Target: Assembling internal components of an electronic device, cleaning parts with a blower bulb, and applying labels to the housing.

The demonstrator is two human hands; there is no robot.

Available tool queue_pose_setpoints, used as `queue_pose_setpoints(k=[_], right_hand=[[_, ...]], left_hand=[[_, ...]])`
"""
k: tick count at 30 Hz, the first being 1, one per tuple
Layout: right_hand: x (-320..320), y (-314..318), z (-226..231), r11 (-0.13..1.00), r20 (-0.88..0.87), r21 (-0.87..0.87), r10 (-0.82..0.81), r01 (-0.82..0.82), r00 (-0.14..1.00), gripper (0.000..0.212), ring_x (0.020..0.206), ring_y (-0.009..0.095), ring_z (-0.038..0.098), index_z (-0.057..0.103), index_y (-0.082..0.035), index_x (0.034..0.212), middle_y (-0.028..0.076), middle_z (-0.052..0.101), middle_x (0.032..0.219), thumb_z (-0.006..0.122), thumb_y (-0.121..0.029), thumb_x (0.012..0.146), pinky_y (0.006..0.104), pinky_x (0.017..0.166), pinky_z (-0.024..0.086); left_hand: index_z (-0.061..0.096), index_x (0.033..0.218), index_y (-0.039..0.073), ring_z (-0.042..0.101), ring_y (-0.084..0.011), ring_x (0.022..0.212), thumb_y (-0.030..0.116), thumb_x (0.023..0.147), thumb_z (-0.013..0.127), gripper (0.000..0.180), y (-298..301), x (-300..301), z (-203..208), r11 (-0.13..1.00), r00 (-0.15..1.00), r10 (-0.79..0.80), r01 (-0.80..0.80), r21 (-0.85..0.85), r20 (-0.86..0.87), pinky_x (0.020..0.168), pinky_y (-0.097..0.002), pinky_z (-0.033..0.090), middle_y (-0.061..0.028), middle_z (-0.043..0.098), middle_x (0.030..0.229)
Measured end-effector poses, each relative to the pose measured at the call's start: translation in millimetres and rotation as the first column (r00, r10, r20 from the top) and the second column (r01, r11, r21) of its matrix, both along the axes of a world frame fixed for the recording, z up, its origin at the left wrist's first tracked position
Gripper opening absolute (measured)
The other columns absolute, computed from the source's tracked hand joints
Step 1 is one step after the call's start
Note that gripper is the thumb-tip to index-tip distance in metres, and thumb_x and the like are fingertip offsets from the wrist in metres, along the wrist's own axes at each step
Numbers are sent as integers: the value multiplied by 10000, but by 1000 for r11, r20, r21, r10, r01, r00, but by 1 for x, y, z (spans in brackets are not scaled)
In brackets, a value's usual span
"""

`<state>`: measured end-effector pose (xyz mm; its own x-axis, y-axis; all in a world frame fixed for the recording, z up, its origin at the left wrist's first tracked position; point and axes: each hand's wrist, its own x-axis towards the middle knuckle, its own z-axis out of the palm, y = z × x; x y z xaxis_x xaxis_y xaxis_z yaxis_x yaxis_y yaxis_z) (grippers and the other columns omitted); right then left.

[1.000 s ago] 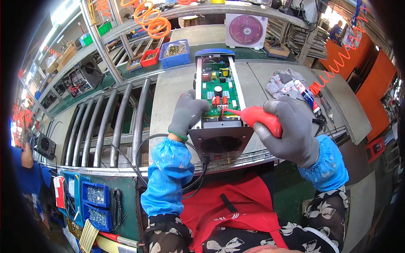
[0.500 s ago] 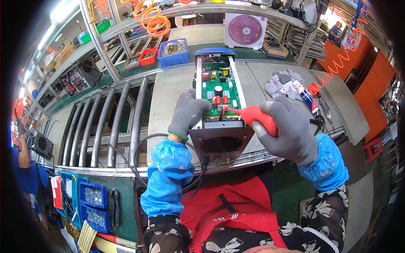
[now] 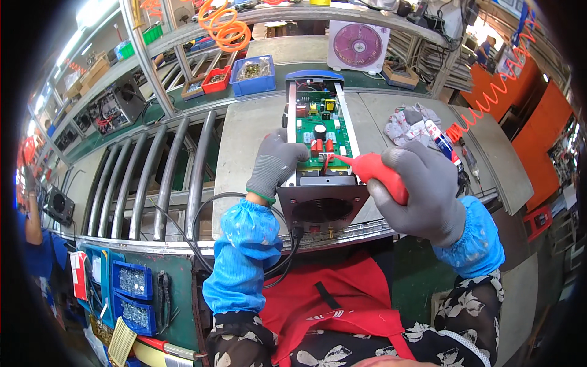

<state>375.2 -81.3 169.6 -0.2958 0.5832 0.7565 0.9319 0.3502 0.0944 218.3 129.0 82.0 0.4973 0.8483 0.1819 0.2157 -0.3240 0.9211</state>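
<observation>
An opened machine with a black fan end panel (image 3: 323, 209) lies on the worktop, its green circuit board (image 3: 315, 114) facing up. My gloved left hand (image 3: 275, 160) grips the left side of its housing, the thumb over the board's near edge; some fingers are hidden. In my gloved right hand (image 3: 423, 189) is a red squeeze bottle (image 3: 379, 173), tilted with its thin nozzle pointing left. The nozzle's tip is at the board's near end, close to red components (image 3: 321, 147); I cannot tell whether it touches them. A black cable (image 3: 298, 233) hangs from the end panel.
Metal rollers (image 3: 171, 177) run along the left. A blue bin (image 3: 252, 76) and red bin (image 3: 216, 79) of small parts stand behind, beside a fan in a white frame (image 3: 358, 46). A tube (image 3: 441, 139) and crumpled rag (image 3: 403, 122) lie right; blue trays (image 3: 133, 280) sit lower left.
The whole view has shifted slightly. Both hands keep nearly the same places, with the bottle's nozzle still at the near end of the board.
</observation>
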Motion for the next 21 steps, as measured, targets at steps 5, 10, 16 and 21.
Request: queue_pose_setpoints(k=[5, 10, 16, 21], right_hand=[[-14, 11, 16, 996, -20, 36, 83, -82, 996, 284, 577, 295, 600, 634, -47, 930, 111, 579, 731, 773, -116, 693, 393, 500, 462], [-28, 32, 32, 991, 98, -130, 3, 10, 995, 264, 668, 328, 619, 634, -66, 924, 117, 606, 786, 770, -137, 709, 419, 587, 477], [-43, 48, 34, 971, 231, -205, -71, 120, 970, 254, 665, 336, 620, 614, -81, 903, 117, 580, 766, 758, -176, 717, 427, 579, 481], [-60, 55, 39, 965, 293, -231, -53, 124, 955, 240, 668, 337, 618, 597, -84, 885, 109, 561, 761, 749, -177, 724, 434, 570, 480]], left_hand=[[694, 905, -74, 684, -207, 770, 163, 705, 727, 312, 2, 2, -8, 999, 997, -5, 8, -31, 75, 734, -330, 534, -170, 707, 835], [678, 946, -71, 693, -209, 778, 162, 724, 727, 326, 13, 9, -21, 1000, 999, 19, -20, 15, 28, 733, -334, 544, -162, 709, 838], [654, 954, -69, 675, -331, 926, 278, 740, 701, 411, 21, 17, -29, 997, 998, -3, 8, 79, -67, 826, -405, 526, -242, 678, 968], [644, 998, -76, 657, -394, 1030, 350, 753, 674, 493, 19, 9, -21, 1000, 993, 18, -16, 20, -120, 906, -435, 506, -283, 665, 1048]])
